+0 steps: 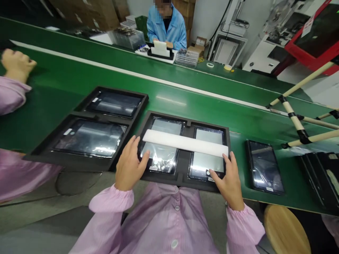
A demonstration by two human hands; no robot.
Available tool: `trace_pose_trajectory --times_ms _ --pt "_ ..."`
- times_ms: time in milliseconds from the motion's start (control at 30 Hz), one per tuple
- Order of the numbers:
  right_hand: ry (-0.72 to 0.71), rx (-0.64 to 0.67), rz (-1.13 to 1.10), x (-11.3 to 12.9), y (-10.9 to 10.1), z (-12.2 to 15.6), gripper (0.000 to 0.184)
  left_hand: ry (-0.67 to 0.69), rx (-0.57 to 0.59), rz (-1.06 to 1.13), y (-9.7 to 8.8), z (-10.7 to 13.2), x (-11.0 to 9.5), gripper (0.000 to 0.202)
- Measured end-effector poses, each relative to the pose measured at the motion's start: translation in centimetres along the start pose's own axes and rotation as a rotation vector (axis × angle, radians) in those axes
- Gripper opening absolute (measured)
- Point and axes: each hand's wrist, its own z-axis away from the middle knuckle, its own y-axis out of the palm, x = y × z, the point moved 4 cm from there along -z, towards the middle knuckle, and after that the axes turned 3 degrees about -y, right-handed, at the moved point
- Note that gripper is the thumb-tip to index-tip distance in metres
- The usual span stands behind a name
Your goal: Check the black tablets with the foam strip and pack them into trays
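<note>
In front of me a dark foam tray [183, 160] holds two film-covered tablets side by side, the left tablet [161, 158] and the right tablet [202, 164]. Across both lies a white foam strip [184, 142]. My left hand [130, 164] rests at the tray's left edge, fingers stretched out and thumb over the left tablet's side. At the right edge, my right hand [229, 180] is spread, its fingers by the strip's end and its thumb over the right tablet's lower part. Neither hand is closed around anything.
Another foam tray [79, 163] with two tablets lies to the left, beside a co-worker's hand [17, 63] and pink sleeve. A single tablet [265, 165] and black stacked items [315, 180] lie right, near a pipe frame [296, 121]. A person in blue [169, 26] sits across the bench.
</note>
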Motion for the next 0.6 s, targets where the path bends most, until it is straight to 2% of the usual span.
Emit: trace_pose_trajectory --times_ms 433,600 --pt "-0.027 0.004 0.036 0.02 0.09 -0.15 0.076 0.032 0.001 -0.024 -0.10 -0.13 0.19 0.066" --pt "0.008 -0.045 0.013 -0.37 -0.01 -0.01 0.074 0.050 0.094 -0.033 -0.31 -0.03 0.42 0.079"
